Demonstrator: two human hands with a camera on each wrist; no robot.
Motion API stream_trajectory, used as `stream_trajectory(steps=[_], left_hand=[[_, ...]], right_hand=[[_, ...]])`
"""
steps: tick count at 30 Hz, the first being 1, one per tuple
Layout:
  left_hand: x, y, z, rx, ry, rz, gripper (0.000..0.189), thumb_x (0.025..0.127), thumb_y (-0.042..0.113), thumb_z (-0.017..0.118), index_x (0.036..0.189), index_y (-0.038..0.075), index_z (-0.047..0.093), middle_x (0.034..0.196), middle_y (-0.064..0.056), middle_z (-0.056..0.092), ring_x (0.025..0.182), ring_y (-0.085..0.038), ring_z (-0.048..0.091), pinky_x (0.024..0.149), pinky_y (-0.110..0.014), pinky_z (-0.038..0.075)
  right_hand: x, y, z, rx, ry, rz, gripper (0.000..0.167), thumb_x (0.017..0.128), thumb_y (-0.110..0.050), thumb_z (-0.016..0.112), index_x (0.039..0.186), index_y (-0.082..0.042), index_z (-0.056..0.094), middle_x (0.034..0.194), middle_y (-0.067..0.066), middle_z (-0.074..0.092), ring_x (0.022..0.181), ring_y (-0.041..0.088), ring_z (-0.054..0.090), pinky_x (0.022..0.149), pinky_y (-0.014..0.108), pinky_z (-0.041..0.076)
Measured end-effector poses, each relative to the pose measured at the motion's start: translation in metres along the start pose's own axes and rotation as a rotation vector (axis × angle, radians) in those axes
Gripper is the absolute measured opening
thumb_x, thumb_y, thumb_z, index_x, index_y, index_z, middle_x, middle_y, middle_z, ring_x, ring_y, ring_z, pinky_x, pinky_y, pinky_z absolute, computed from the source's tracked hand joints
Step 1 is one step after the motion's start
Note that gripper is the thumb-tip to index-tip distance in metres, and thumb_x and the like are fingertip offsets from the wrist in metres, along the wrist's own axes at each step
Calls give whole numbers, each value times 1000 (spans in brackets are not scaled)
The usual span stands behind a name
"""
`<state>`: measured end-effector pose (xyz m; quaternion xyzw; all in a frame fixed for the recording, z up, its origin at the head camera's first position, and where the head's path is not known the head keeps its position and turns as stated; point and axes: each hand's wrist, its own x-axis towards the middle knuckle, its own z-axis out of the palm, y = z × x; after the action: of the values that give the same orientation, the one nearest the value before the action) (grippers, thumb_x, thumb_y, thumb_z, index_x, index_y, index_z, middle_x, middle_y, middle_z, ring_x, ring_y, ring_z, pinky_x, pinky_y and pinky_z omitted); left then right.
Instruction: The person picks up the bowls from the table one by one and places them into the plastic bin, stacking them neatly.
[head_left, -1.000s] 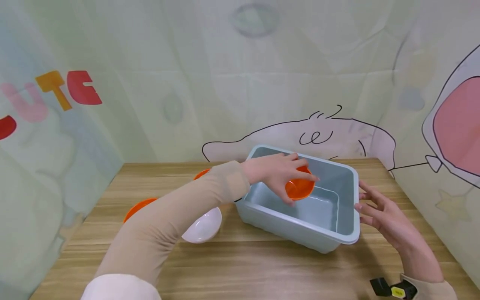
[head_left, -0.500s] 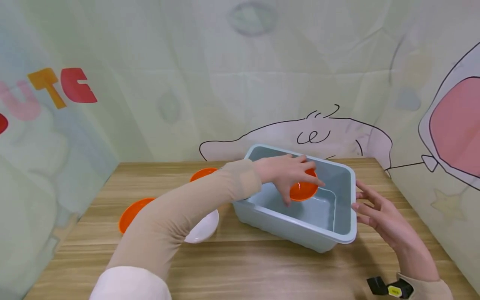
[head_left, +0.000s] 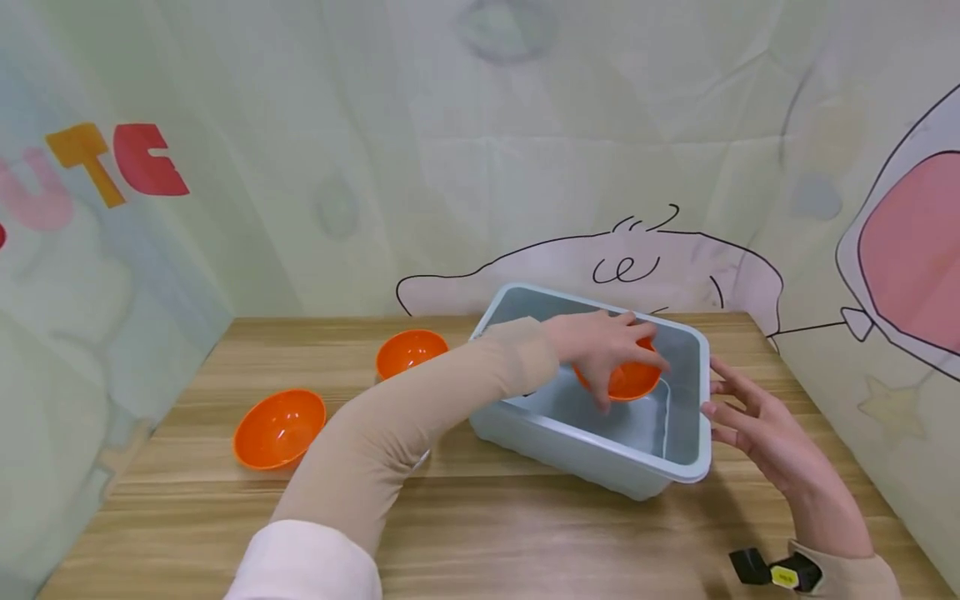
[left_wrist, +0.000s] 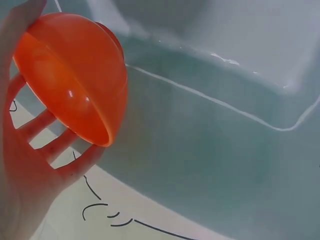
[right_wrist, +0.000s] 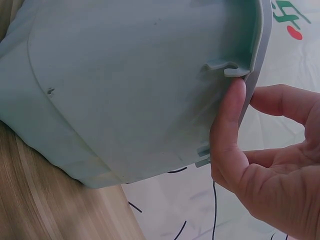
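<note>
My left hand [head_left: 607, 346] grips an orange bowl [head_left: 633, 377] by its rim, inside a light blue plastic bin [head_left: 585, 437]. The left wrist view shows this bowl [left_wrist: 75, 82] tipped on its side, fingers spread along its edge, with the bin floor [left_wrist: 200, 135] beyond it. At the bin's right end my right hand [head_left: 772, 437] holds the rim. Up close in the right wrist view, a finger of that hand [right_wrist: 270, 180] lies against the outer wall [right_wrist: 130, 100] under the lip, and another digit is at the rim's edge.
Left of the bin, two orange bowls stand on the wooden table [head_left: 525, 542]: one nearer left [head_left: 281, 429], one farther back [head_left: 411, 352]. My left sleeve [head_left: 420, 408] crosses over a white bowl [head_left: 423, 460], hiding most of it. A printed curtain [head_left: 337, 167] hangs behind.
My left hand has moved right inside the bin with the orange bowl. The sleeve now uncovers more of the orange bowls and hides more of the white one. My right hand stays at the rim.
</note>
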<state>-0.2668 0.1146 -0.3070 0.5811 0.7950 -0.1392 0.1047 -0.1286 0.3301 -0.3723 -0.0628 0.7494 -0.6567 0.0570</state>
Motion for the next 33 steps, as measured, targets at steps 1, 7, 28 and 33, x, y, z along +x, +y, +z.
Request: stream_trajectory(steps=[1, 7, 28, 33], left_hand=[[2, 0, 1, 0, -4, 1, 90, 70, 59, 75, 146, 44, 29, 149, 1, 29, 132, -19, 29, 104, -35, 40], [9, 2, 6, -2, -24, 10, 91, 70, 59, 75, 147, 45, 29, 151, 0, 27, 133, -19, 28, 106, -37, 38], [26, 12, 25, 19, -78, 36, 90, 71, 60, 73, 147, 48, 26, 155, 1, 23, 133, -18, 29, 108, -34, 38], [30, 13, 27, 14, -79, 43, 90, 71, 60, 73, 147, 48, 26, 156, 1, 22, 134, -18, 29, 108, -33, 38]], right_hand=[[0, 0, 0, 2, -2, -2, 72, 97, -6, 51, 154, -4, 7, 117, 0, 42, 94, 2, 63, 78, 22, 57], [-1, -1, 0, -2, -5, -3, 72, 98, -6, 51, 154, -4, 7, 118, 0, 40, 95, 3, 63, 78, 22, 57], [-1, -2, -1, -17, 4, 26, 73, 98, -6, 51, 154, -4, 4, 119, 2, 37, 95, 3, 62, 78, 21, 56], [-1, -1, -1, -15, 2, 17, 72, 98, -6, 50, 154, -3, 4, 118, 1, 38, 95, 3, 62, 78, 21, 57]])
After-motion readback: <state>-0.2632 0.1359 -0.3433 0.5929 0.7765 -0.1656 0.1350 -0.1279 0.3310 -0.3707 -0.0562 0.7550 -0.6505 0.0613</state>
